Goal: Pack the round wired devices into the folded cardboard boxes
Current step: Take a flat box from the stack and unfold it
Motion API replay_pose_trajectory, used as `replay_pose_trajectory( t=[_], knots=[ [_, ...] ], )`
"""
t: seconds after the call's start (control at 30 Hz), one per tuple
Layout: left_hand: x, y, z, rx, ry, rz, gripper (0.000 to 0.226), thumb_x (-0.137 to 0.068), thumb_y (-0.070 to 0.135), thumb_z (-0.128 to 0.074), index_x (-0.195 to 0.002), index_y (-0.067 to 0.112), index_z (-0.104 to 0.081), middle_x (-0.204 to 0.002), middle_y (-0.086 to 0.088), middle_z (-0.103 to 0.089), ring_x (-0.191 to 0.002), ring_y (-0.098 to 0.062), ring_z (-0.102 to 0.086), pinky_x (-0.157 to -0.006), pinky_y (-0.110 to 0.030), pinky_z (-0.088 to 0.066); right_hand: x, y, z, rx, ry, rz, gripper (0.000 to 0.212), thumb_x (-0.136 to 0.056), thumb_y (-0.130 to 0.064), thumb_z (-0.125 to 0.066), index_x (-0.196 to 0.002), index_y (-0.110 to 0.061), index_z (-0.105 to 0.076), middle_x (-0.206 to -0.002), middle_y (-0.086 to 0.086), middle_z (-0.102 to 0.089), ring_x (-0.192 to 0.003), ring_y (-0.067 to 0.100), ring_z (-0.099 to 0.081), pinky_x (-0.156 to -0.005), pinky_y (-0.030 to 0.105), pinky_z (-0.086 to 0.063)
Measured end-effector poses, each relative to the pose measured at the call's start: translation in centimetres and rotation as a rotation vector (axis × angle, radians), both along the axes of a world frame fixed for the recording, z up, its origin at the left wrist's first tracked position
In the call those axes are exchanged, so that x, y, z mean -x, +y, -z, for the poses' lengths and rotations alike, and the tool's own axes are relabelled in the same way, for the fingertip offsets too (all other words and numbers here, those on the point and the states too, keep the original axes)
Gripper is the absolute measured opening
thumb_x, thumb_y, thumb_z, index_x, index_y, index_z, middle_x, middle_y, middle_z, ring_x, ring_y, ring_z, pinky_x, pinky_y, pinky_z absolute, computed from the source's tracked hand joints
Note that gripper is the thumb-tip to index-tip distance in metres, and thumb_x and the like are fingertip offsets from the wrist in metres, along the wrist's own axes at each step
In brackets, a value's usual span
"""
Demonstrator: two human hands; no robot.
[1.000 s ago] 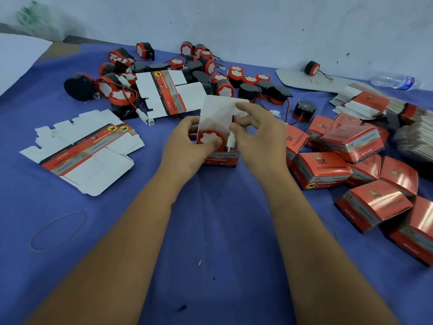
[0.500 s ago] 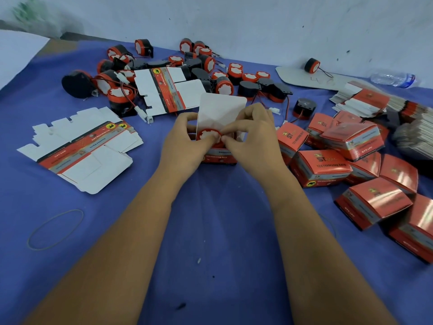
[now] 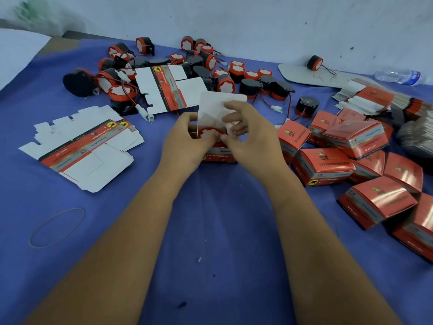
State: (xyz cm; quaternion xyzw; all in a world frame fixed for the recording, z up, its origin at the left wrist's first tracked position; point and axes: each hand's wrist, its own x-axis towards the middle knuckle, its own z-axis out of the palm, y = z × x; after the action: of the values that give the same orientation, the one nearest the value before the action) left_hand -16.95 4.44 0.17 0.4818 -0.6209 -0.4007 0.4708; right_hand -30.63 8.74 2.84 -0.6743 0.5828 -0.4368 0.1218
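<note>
My left hand (image 3: 185,141) grips the small red cardboard box (image 3: 219,156), lid flap up. My right hand (image 3: 248,134) pinches at the round red-rimmed wired device (image 3: 207,133) sitting in its opening between my hands.

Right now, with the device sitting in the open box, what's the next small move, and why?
Probably press the device fully down and tuck its wire in, then fold the lid. The device's red top shows at the mouth of the box, the lid stands upright behind it, and both the left hand and right hand are at it.
</note>
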Motion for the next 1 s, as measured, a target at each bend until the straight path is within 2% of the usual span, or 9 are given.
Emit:
replay_pose_trajectory(
  t=[0.07, 0.17, 0.27, 0.33, 0.47, 0.63, 0.8, 0.9, 1.0],
  knots=[
    [-0.1, 0.1, -0.1, 0.009, -0.008, 0.004, 0.029, -0.089, 0.026, -0.068, -0.115, 0.029, -0.056, -0.101, 0.010, -0.067, -0.086, -0.003, -0.063, -0.071, -0.020, -0.050, 0.0, 0.0, 0.2, -0.049, -0.094, -0.016, 0.040, -0.090, -0.021, -0.065, -0.129, -0.024, -0.055, -0.102, -0.005, -0.068, -0.097, 0.013, -0.062, -0.090, 0.026, -0.051],
    [0.2, 0.3, -0.8, -0.058, 0.080, 0.075, 0.028, -0.091, 0.027, -0.064, -0.119, 0.025, -0.061, -0.104, 0.007, -0.070, -0.094, -0.009, -0.067, -0.077, -0.025, -0.054, 0.0, -0.4, 0.3, -0.097, -0.268, -0.012, 0.032, -0.097, -0.010, -0.049, -0.125, -0.025, -0.056, -0.096, 0.001, -0.070, -0.096, 0.020, -0.065, -0.089, 0.042, -0.054],
    [0.0, 0.0, -2.0, -0.244, 0.454, 0.065, 0.031, -0.091, 0.032, -0.048, -0.116, 0.022, -0.065, -0.107, -0.010, -0.074, -0.103, -0.026, -0.067, -0.090, -0.036, -0.054, -0.1, -0.7, 0.7, -0.036, -0.235, 0.073, 0.049, -0.091, 0.003, -0.054, -0.128, -0.028, -0.048, -0.105, -0.009, -0.064, -0.082, 0.007, -0.063, -0.074, 0.019, -0.054],
    [-0.5, -0.4, -2.0, -0.268, 0.506, 0.049, 0.035, -0.096, 0.026, -0.045, -0.127, 0.020, -0.060, -0.114, -0.014, -0.071, -0.112, -0.028, -0.065, -0.106, -0.044, -0.045, -0.5, -1.0, 0.8, 0.006, -0.289, 0.155, 0.067, -0.084, 0.005, -0.062, -0.137, -0.029, -0.039, -0.119, -0.005, -0.049, -0.081, 0.005, -0.060, -0.074, 0.013, -0.051],
    [-1.2, -0.8, -0.8, -0.116, 0.282, 0.119, 0.032, -0.097, 0.004, -0.053, -0.117, 0.027, -0.061, -0.099, 0.006, -0.073, -0.096, -0.010, -0.069, -0.088, -0.029, -0.054, -0.1, -1.4, 1.1, -0.079, -0.349, 0.228, 0.077, -0.083, -0.007, -0.071, -0.145, -0.028, -0.031, -0.129, -0.003, -0.035, -0.119, 0.018, -0.045, -0.104, 0.037, -0.043],
    [-0.8, -0.6, -0.1, 0.045, 0.141, 0.107, 0.036, -0.090, -0.002, -0.059, -0.108, 0.029, -0.064, -0.099, 0.011, -0.070, -0.092, -0.006, -0.068, -0.072, -0.017, -0.053, 0.6, -1.1, 1.8, -0.099, -0.456, 0.058, 0.021, -0.089, -0.004, -0.063, -0.100, -0.022, -0.063, -0.098, -0.010, -0.065, -0.090, 0.015, -0.060, -0.085, 0.032, -0.055],
    [-0.9, 0.2, -0.4, 0.184, -0.006, 0.013, 0.031, -0.089, 0.003, -0.063, -0.082, 0.033, -0.068, -0.090, 0.020, -0.066, -0.085, 0.003, -0.064, -0.069, -0.011, -0.051, 1.5, -1.3, 1.9, -0.138, -0.596, -0.014, 0.043, -0.087, 0.017, -0.041, -0.088, -0.015, -0.071, -0.100, -0.002, -0.067, -0.089, 0.007, -0.062, -0.073, 0.019, -0.054],
    [-2.2, -0.8, -1.0, 0.026, 0.005, 0.179, 0.023, -0.092, 0.012, -0.058, -0.098, 0.027, -0.075, -0.105, 0.014, -0.070, -0.099, 0.000, -0.065, -0.081, -0.016, -0.053, 2.6, -1.1, 1.9, -0.258, -0.651, -0.082, 0.057, -0.076, 0.021, -0.030, -0.098, -0.012, -0.071, -0.117, 0.002, -0.067, -0.103, 0.013, -0.061, -0.081, 0.022, -0.054],
    [-3.1, -2.3, -2.1, -0.239, -0.253, 0.303, 0.036, -0.098, 0.031, -0.057, -0.133, 0.025, -0.061, -0.134, 0.014, -0.053, -0.121, -0.007, -0.051, -0.106, -0.024, -0.042, 3.4, -1.0, 1.7, -0.322, -0.684, -0.168, 0.038, -0.085, 0.006, -0.044, -0.104, -0.010, -0.072, -0.122, 0.000, -0.068, -0.108, 0.014, -0.062, -0.100, 0.035, -0.048]
  ],
)
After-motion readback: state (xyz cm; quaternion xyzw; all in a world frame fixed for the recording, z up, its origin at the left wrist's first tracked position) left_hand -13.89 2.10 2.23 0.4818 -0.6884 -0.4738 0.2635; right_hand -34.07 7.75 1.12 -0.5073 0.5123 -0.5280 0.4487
